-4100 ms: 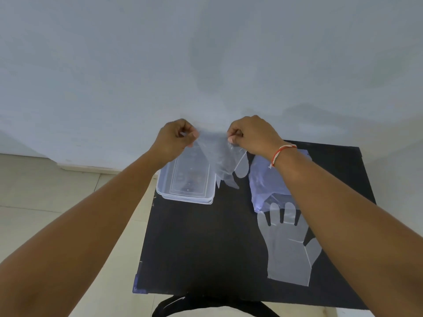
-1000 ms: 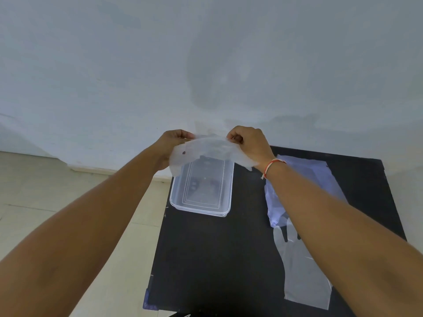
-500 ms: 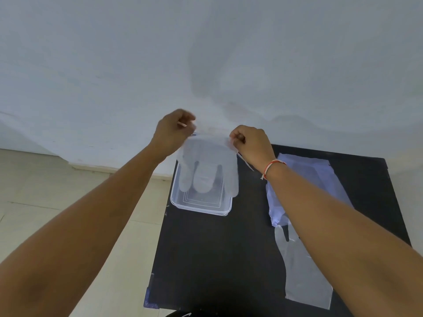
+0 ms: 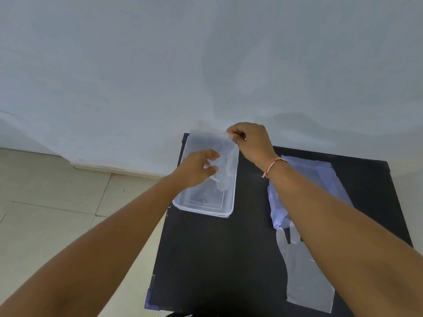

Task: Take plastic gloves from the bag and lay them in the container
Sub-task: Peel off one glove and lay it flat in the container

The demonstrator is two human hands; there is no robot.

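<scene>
A clear plastic container (image 4: 225, 208) sits at the far left of the black table (image 4: 217, 259). A thin see-through glove (image 4: 225, 165) hangs into it, fingers down. My right hand (image 4: 250, 141) pinches the glove's cuff at the container's far end. My left hand (image 4: 198, 169) is lower, over the container, with fingertips closed on the middle of the same glove. The pale blue plastic bag (image 4: 320, 177) lies flat on the right, partly under my right forearm. A second glove (image 4: 304, 277) lies flat on the table in front of the bag.
The table stands against a pale wall (image 4: 206, 65). Beige floor tiles (image 4: 45, 213) lie to the left of the table's edge. A dark object pokes up at the bottom edge of the view.
My left hand has let go of the cuff, dropped down and taken the glove's middle. The glove has sunk lower into the container. My right hand stays at the cuff.
</scene>
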